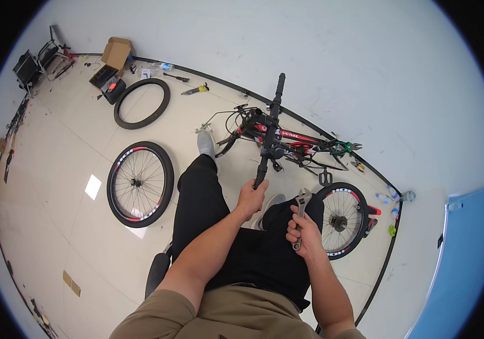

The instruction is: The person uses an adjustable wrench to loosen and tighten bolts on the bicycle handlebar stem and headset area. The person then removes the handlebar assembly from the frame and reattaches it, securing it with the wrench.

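Note:
My left hand (251, 199) is closed round the near grip of a black handlebar (270, 133). That bar belongs to a red and black bicycle frame (293, 135), which stands by the wall with no wheel seen at its fork. In my right hand (308, 233), held over my thigh, is a silver adjustable wrench (303, 200) with its jaw end pointing away from me. A wheel with a sprocket cluster (339, 223) lies to the right of my right leg, partly hidden by it. A pedal (325, 177) hangs near that wheel.
Left of my legs lies another wheel (167, 175), with a loose tyre (166, 93) beyond it. Farther back are an open cardboard box (116, 52) and a yellow-black tool (197, 89). Green-handled pliers (341, 148), bottles (386, 198) and a red saddle-like part (373, 211) sit along the right wall.

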Action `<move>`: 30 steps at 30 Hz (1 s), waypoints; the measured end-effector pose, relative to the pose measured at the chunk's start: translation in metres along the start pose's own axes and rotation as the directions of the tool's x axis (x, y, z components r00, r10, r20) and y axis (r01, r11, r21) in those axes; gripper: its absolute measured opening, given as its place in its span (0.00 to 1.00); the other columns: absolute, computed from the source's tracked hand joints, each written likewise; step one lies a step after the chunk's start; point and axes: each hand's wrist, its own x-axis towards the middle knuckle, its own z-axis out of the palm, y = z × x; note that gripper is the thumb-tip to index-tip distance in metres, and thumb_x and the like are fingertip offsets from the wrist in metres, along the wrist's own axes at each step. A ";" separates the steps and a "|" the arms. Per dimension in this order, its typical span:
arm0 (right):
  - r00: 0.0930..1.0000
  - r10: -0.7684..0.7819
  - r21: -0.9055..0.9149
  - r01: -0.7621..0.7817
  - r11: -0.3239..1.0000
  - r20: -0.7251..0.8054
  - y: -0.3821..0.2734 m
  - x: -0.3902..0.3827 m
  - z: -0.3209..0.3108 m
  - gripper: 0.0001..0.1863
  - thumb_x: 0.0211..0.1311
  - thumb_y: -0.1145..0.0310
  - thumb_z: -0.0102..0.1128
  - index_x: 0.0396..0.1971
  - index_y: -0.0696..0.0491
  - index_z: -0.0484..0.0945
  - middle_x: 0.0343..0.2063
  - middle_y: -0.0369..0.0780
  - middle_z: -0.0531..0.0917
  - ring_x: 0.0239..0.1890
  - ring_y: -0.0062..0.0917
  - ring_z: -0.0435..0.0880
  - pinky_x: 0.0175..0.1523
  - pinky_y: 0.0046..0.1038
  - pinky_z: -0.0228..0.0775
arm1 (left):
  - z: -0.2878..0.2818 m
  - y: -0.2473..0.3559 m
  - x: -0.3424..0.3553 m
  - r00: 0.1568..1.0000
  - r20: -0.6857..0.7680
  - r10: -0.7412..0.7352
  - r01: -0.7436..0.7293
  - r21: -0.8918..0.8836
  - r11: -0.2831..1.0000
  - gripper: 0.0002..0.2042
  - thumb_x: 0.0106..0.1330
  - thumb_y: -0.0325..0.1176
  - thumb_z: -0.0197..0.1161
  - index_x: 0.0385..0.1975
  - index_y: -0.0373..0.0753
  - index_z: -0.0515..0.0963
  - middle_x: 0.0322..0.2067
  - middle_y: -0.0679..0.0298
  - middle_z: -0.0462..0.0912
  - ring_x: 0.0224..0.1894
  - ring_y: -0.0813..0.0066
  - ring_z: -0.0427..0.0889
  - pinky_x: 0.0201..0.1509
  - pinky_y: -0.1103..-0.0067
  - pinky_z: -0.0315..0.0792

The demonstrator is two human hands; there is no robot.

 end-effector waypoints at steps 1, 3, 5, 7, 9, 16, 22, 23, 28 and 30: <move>1.000 -0.003 0.016 0.003 1.000 -0.001 0.000 0.001 0.000 0.18 0.73 0.72 0.51 0.61 0.50 0.68 0.22 0.34 0.71 0.16 0.14 0.62 0.20 0.19 0.57 | 0.000 0.001 0.000 1.000 -0.003 -0.004 0.004 0.008 1.000 0.16 0.72 0.46 0.62 0.38 0.39 0.69 0.15 0.71 0.67 0.10 0.81 0.62 0.12 0.79 0.56; 1.000 -0.011 0.047 0.011 0.999 -0.006 0.000 0.000 0.000 0.18 0.74 0.72 0.50 0.62 0.51 0.68 0.23 0.34 0.71 0.16 0.14 0.62 0.21 0.20 0.57 | 0.001 0.003 0.000 1.000 -0.011 -0.004 0.004 0.017 1.000 0.16 0.72 0.46 0.62 0.39 0.39 0.70 0.15 0.71 0.67 0.10 0.81 0.62 0.12 0.79 0.56; 1.000 -0.012 0.062 0.012 0.998 -0.005 0.001 0.000 0.000 0.18 0.74 0.72 0.50 0.61 0.51 0.68 0.23 0.34 0.71 0.16 0.14 0.62 0.21 0.20 0.57 | 0.001 0.003 0.000 1.000 -0.025 -0.001 0.002 0.023 1.000 0.16 0.72 0.46 0.62 0.39 0.39 0.70 0.15 0.71 0.67 0.10 0.82 0.62 0.13 0.79 0.57; 1.000 -0.008 0.063 0.008 0.998 -0.005 0.001 0.000 0.000 0.18 0.74 0.72 0.50 0.61 0.51 0.68 0.23 0.34 0.71 0.16 0.14 0.62 0.21 0.20 0.57 | 0.001 0.001 0.001 1.000 -0.012 0.003 -0.003 -0.012 1.000 0.16 0.72 0.46 0.62 0.38 0.39 0.69 0.15 0.71 0.67 0.10 0.82 0.62 0.12 0.79 0.57; 1.000 0.001 0.050 -0.001 0.999 -0.005 0.002 0.000 0.001 0.18 0.74 0.72 0.50 0.61 0.51 0.68 0.23 0.34 0.71 0.16 0.14 0.62 0.21 0.20 0.57 | 0.003 -0.002 0.001 1.000 -0.019 -0.002 0.001 -0.018 1.000 0.16 0.73 0.45 0.62 0.38 0.39 0.69 0.15 0.71 0.67 0.10 0.82 0.63 0.12 0.79 0.57; 1.000 0.021 0.047 -0.021 0.999 -0.005 0.002 0.007 0.002 0.18 0.73 0.72 0.51 0.60 0.51 0.69 0.22 0.34 0.71 0.16 0.14 0.62 0.21 0.20 0.57 | 0.011 -0.008 0.006 0.999 -0.043 0.026 -0.025 0.024 0.999 0.15 0.73 0.45 0.61 0.37 0.39 0.69 0.15 0.72 0.66 0.11 0.83 0.62 0.12 0.80 0.57; 0.999 0.048 0.002 -0.048 0.999 -0.010 0.001 0.007 0.007 0.17 0.73 0.70 0.51 0.59 0.49 0.71 0.22 0.33 0.72 0.16 0.13 0.62 0.20 0.19 0.57 | 0.008 -0.004 0.005 0.995 -0.094 0.012 -0.007 0.056 0.998 0.15 0.73 0.45 0.61 0.34 0.41 0.67 0.15 0.73 0.66 0.11 0.84 0.61 0.12 0.81 0.56; 0.999 0.044 -0.002 -0.044 0.999 -0.009 0.002 0.007 0.008 0.16 0.73 0.70 0.51 0.59 0.49 0.71 0.22 0.33 0.72 0.16 0.13 0.62 0.20 0.19 0.57 | 0.007 -0.004 0.005 0.995 -0.101 0.003 0.004 0.065 0.998 0.15 0.73 0.45 0.61 0.34 0.42 0.67 0.15 0.72 0.66 0.11 0.84 0.61 0.12 0.81 0.55; 0.999 0.040 0.046 -0.038 0.998 -0.025 0.003 0.009 0.009 0.15 0.72 0.71 0.51 0.56 0.51 0.72 0.22 0.34 0.72 0.15 0.13 0.60 0.21 0.21 0.56 | 0.003 -0.005 0.007 0.998 -0.053 0.018 -0.018 0.006 1.000 0.16 0.73 0.46 0.61 0.36 0.40 0.70 0.15 0.72 0.67 0.10 0.83 0.62 0.12 0.80 0.56; 0.999 0.043 0.045 -0.041 0.998 -0.029 0.003 0.009 0.009 0.15 0.72 0.71 0.50 0.56 0.52 0.71 0.22 0.34 0.72 0.15 0.13 0.60 0.21 0.21 0.56 | 0.004 -0.007 0.006 0.998 -0.049 0.024 -0.023 0.013 1.000 0.16 0.73 0.47 0.61 0.35 0.40 0.69 0.14 0.71 0.67 0.09 0.82 0.62 0.11 0.81 0.56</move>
